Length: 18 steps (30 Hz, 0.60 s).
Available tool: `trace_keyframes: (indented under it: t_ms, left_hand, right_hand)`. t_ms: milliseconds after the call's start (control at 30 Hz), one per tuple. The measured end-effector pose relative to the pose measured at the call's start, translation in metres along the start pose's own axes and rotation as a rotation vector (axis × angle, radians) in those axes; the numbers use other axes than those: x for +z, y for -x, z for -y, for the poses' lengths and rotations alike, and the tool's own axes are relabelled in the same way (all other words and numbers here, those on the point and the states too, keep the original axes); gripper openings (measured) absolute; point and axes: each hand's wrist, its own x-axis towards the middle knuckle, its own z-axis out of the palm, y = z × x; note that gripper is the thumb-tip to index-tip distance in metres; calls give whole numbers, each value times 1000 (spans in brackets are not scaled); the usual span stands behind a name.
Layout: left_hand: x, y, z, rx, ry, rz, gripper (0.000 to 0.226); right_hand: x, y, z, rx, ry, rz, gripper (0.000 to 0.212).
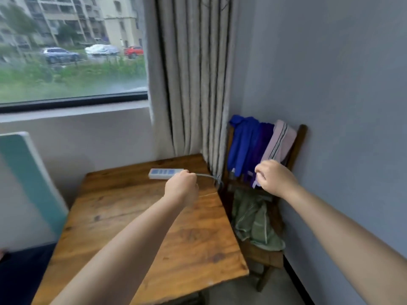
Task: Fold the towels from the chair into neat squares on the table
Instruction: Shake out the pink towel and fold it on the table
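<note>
A wooden chair [301, 137] stands against the wall, right of the wooden table [132, 221]. Over its back hang a blue towel [239, 142], a purple towel [261, 146] and a pink striped towel [282, 138]. A green towel [255, 223] lies crumpled on the seat. My right hand [275, 178] is at the lower edge of the purple towel and pinches a pale corner of it. My left hand [181, 186] hovers over the table's far right part with fingers curled into a fist, holding nothing that I can see.
A white power strip [161, 173] lies at the table's far edge, its cable running off toward the chair. A striped curtain [193, 84] hangs behind the table corner. A teal and white panel [24, 172] leans at the left.
</note>
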Motion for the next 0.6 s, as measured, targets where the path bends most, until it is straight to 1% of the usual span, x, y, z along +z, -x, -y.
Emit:
trace_keyframes:
  t_ms: [67,133,167,233,267,367,467,533,600]
  left_hand:
    - [-1,-43,-8,33,27,-28,26]
    - [-3,-86,-18,62,58,-26,25]
    - [-5,-100,-23,75,77,-13,24]
    - [-5,-138,-38,118,97,3,23]
    - [-4,-157,-48,136,110,8,22]
    - [1,-211,-88,180,196,40,22]
    - [9,-247,-126,233,270,94,23]
    - [19,-280,-155,246,331,122,21]
    - [31,-306,-178,212,404,139,13]
  right_hand:
    - [5,-24,-23,28,29,17,46]
    - [7,-50,-48,70,7,21,60]
    - [7,-56,-55,91,1,16,56]
    - [1,-75,-77,180,34,12,33]
    - [-1,-85,-89,213,35,-2,27]
    - [-4,-109,-137,335,32,-13,25]
    - [-7,-129,-181,357,67,4,33]
    - [-7,-152,-217,366,98,7,26]
    - [-4,-176,-248,348,103,-1,20]
